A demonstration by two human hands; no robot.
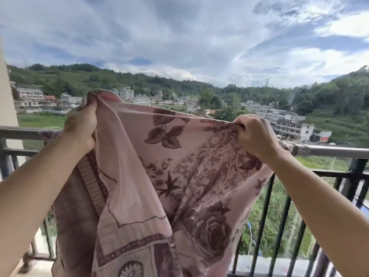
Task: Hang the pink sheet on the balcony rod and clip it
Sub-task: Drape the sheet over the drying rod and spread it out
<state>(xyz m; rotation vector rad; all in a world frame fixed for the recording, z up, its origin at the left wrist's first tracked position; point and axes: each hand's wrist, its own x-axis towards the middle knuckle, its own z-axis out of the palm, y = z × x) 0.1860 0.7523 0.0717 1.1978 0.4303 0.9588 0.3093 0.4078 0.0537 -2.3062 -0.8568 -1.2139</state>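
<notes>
Both hands hold the pink sheet (139,176) up over the balcony rod (329,150): left hand (80,124) bunching its top edge, right hand (255,134) pinching it.

Sheet (139,176) before rod (329,149), railing (279,216) below, hills (139,80) behind

The pink sheet (139,176) screens much of your rod (329,149)
Its middle stretch vanishes behind the cloth; the sheet's lower end runs off your view's bottom edge.
</notes>
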